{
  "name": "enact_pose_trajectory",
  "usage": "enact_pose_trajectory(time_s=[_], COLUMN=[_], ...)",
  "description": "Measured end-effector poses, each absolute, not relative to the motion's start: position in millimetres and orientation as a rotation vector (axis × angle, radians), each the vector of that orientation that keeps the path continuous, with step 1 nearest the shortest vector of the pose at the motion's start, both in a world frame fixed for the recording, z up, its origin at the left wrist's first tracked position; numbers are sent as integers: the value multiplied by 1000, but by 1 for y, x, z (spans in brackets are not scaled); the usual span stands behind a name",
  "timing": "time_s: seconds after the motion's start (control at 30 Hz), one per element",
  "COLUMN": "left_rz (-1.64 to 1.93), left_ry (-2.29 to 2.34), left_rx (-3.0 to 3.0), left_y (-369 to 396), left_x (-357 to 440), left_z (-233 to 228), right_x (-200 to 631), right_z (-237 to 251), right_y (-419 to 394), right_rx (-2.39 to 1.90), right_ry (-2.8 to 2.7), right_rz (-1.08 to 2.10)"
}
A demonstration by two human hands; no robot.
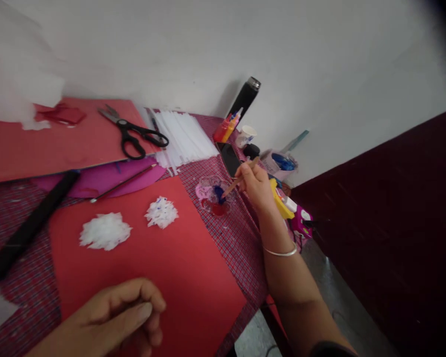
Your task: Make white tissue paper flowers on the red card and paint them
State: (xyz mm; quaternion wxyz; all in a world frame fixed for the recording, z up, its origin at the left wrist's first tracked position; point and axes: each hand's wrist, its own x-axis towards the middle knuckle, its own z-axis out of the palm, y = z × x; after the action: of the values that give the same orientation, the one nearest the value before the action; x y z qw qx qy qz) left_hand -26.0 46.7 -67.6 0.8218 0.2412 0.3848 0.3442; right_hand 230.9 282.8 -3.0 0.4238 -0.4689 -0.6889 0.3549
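My right hand (255, 183) pinches a light wooden stick (230, 188), its lower end in the blue paint (219, 193) of a clear flower-shaped palette. Pink paint (203, 191) and red paint (218, 210) sit in other wells. My left hand (122, 317) hovers over the red paper sheet (186, 267), fingers loosely curled, thumb a little apart, with nothing seen in it. On that sheet are two clumps of white torn tissue: a larger plain clump (106, 231) and a smaller clump with blue specks (161, 212).
Black-handled scissors (134, 136) lie on a red board (59, 148), near white strips (186, 136). A thin paintbrush (122, 183) rests on pink foam. Paint bottles (226, 128), a black flask (245, 96), a paper cup (246, 135) and a phone (228, 157) stand or lie by the wall.
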Motion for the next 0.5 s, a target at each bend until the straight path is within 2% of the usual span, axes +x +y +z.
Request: enact_pose_trajectory(time_s=[0.3, 0.5], left_rz=[712, 713], left_ry=[796, 773], left_rx=[566, 550], left_y=[48, 48], left_x=[-22, -23], left_z=[-61, -57], right_x=[181, 172], right_z=[-11, -19], right_y=[228, 222], right_rx=[-767, -723], right_ry=[-1579, -1633], right_rz=[1524, 1592])
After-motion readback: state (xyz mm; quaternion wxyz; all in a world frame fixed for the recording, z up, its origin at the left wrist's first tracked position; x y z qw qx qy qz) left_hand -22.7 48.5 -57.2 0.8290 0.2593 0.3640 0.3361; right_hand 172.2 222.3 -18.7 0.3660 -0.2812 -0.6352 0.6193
